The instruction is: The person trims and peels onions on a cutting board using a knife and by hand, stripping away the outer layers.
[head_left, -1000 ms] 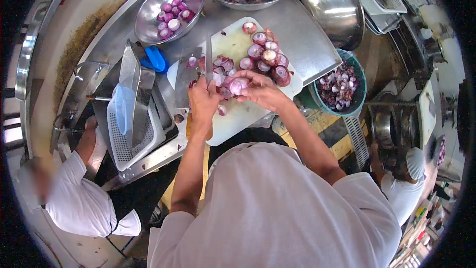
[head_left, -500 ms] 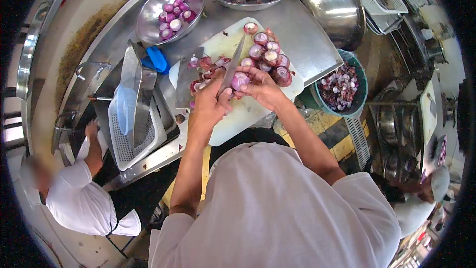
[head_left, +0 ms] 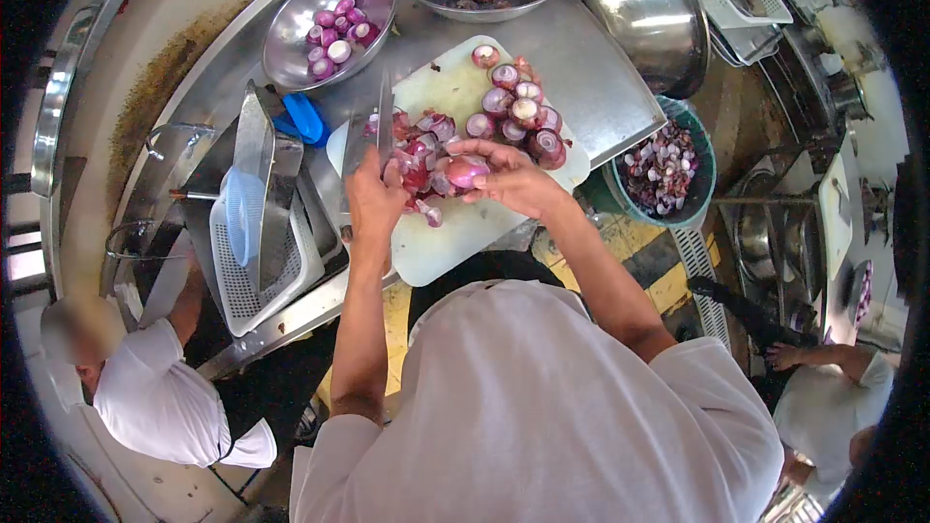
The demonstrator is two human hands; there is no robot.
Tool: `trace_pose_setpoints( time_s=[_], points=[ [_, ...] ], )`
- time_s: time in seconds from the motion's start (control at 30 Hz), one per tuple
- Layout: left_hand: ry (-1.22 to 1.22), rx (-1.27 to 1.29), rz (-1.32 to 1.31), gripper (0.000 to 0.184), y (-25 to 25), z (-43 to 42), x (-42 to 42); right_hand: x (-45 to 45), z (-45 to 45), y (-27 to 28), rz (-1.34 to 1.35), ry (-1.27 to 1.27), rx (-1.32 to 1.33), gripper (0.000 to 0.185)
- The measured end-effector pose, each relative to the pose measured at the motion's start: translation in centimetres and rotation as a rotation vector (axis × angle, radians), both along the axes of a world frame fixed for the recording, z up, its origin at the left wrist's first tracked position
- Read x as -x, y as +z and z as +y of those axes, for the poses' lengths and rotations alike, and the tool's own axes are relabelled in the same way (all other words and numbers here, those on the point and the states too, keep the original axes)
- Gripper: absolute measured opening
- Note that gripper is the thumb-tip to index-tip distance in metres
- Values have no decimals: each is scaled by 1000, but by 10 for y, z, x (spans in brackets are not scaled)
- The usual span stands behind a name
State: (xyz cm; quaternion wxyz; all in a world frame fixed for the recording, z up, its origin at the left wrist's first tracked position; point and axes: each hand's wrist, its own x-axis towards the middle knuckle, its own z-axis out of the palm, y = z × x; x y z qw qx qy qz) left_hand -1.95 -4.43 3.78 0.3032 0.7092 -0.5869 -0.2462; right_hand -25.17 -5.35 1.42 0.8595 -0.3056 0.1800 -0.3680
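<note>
Over the middle of the white board (head_left: 484, 230), seen from the head, the right hand (head_left: 518, 181) held a purple onion (head_left: 467, 171) in its fingers. The left hand (head_left: 375, 196) was closed around a knife (head_left: 386, 116), its blade pointing to the far edge. More onions (head_left: 526, 112) sat along the board's right edge. Two metal bowls (head_left: 288, 42) stood near the counter's (head_left: 593, 87) far edge.
</note>
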Motion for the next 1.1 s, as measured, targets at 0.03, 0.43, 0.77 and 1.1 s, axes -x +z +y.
trace_pose_setpoints(
  time_s=[0.03, 0.43, 0.77, 1.1],
  points=[
    [-15, -61, 21, 19, 0, 1, -2, 0, 0, -2, 1, 0, 0, 56],
    [-504, 303, -290, 52, 42, 36, 31, -12, -3, -22, 449, -196, 109, 66],
    [-336, 62, -299, 50, 15, 32, 26, -20, 7, 3, 687, -338, 444, 64],
    [-401, 75, -348, 51, 40, 44, 36, -26, 3, -3, 751, -418, 384, 62]
  ],
)
